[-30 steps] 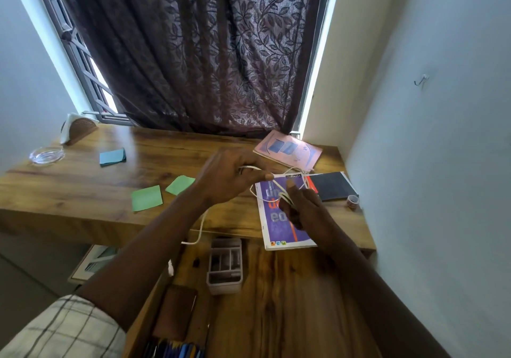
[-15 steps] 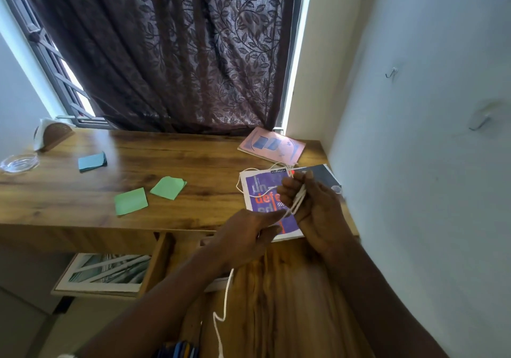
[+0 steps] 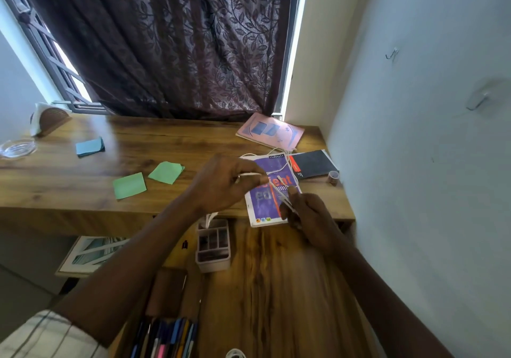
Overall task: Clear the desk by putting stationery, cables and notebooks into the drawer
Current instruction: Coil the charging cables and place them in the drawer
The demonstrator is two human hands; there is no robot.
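Left hand (image 3: 221, 184) pinches a thin white cable (image 3: 253, 174) at centre frame; right hand (image 3: 312, 220) grips its gathered loops, above the purple notebook (image 3: 261, 202) on the wooden bench (image 3: 69, 180).

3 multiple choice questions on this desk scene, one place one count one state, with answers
1. Where does the pink notebook lie? A in the drawer B on the desk by the curtain C on the floor
2. How many green paper squares lie on the desk? A one B two C four
3. The white cable is: A held in both hands B lying untouched C plugged into the wall
Answers: 1 B, it lies by the curtain hem; 2 B, two sit side by side; 3 A, the left hand pinches a strand, the right hand grips loops.
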